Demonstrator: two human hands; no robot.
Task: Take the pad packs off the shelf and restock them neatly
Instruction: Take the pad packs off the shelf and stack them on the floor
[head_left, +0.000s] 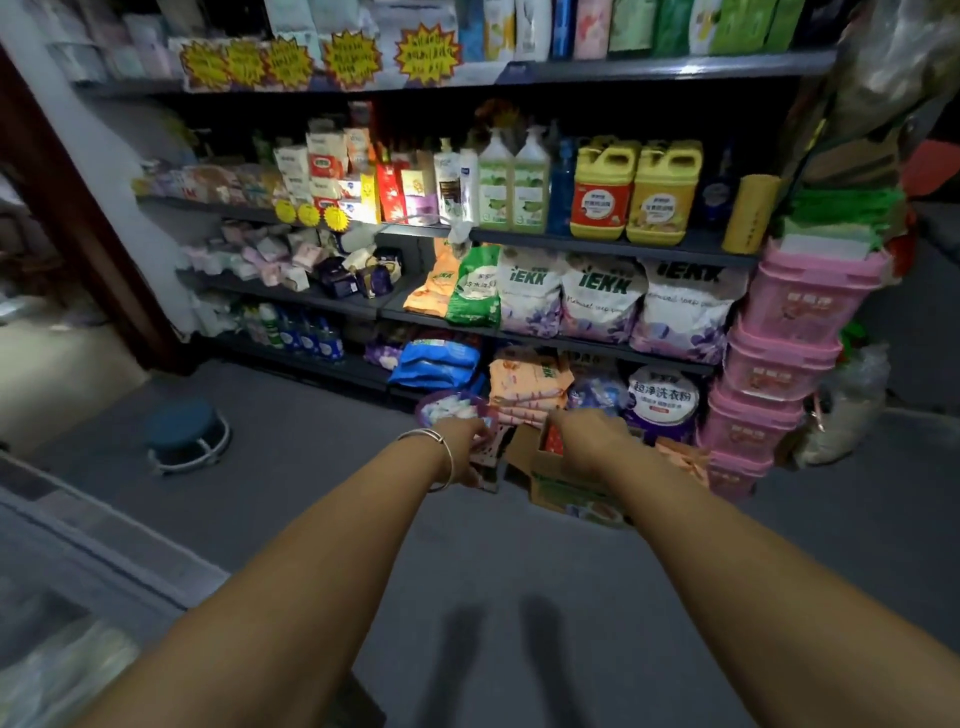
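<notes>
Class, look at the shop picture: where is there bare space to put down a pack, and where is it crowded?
Bare floor lies between the blue stool and the cardboard box, and nearer, under both arms. Another bare strip lies on the lower shelf, right of the purple packs. It is crowded around both hands, among the basket, box and pink tubs.

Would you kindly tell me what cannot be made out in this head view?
- Left hand: its fingers are blurred against the purple basket, so any grip is unclear.
- Right hand: its fingers are hidden behind its own back, over the cardboard box.
- Box contents: mostly covered by the right hand.
- Yellow price tags: print too small and blurred.
</notes>
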